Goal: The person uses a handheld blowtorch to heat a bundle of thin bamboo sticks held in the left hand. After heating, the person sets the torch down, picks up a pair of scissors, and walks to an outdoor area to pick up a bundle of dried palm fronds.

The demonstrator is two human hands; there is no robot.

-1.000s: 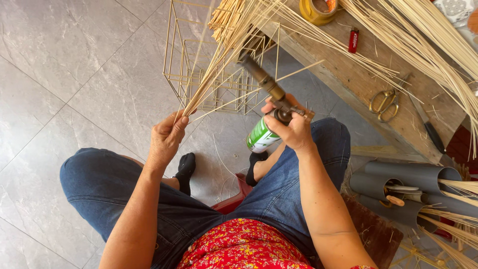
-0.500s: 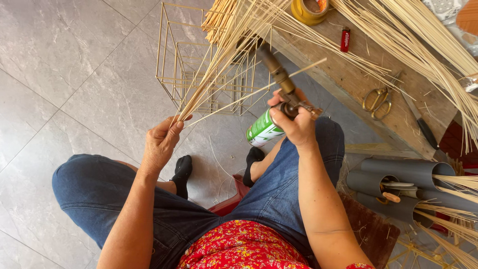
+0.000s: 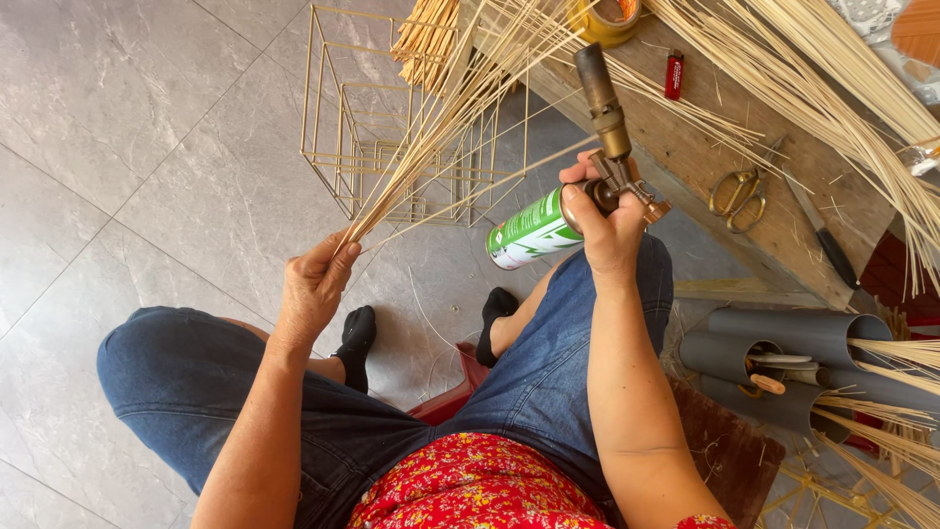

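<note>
My left hand (image 3: 315, 284) pinches the lower ends of a fan of thin bamboo strips (image 3: 450, 108) that spreads up and to the right. My right hand (image 3: 602, 220) grips a gas torch (image 3: 605, 118) with a brass nozzle pointing upward, fixed on a green and white canister (image 3: 534, 230). The nozzle sits just right of the strips, near the bench edge. I sit on a red stool (image 3: 455, 397), in blue jeans and black socks.
A square wire frame (image 3: 392, 127) stands on the grey tiled floor. A wooden bench (image 3: 754, 176) at the right bears scissors (image 3: 739, 191), a knife (image 3: 822, 240), a red lighter (image 3: 674, 74), a tape roll (image 3: 607, 15) and more strips. Grey tubes (image 3: 783, 343) lie below.
The torch has swung from slanting up-left to nearly upright, and my right hand has shifted a little right. My left hand still holds the strip bundle.
</note>
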